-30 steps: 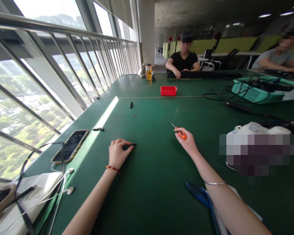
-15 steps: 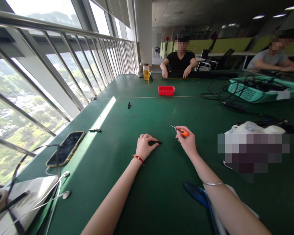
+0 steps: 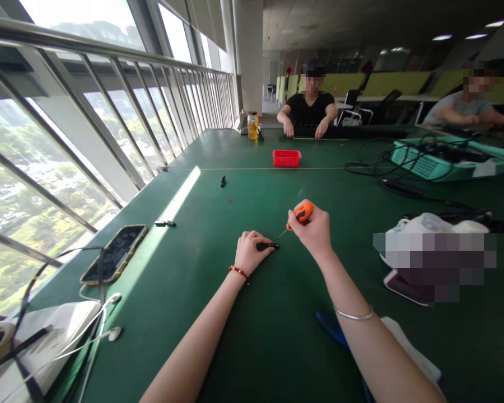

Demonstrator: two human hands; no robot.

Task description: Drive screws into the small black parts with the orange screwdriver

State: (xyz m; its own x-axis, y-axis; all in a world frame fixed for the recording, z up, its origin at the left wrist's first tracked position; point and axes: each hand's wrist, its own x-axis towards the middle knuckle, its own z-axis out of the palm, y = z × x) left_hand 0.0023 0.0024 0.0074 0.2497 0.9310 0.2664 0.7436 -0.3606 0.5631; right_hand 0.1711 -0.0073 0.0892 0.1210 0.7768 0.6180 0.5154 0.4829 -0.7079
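Both forearms are bare. A thin red cord bracelet (image 3: 238,272) with small gold beads circles the left wrist; a slim silver bangle (image 3: 353,315) rings the right wrist.

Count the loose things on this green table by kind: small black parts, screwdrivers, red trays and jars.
Small black parts: 3
Orange screwdriver: 1
Red tray: 1
Jar: 1
Total: 6

Head-worn view, forward and down (wide-angle), close above table (image 3: 243,196)
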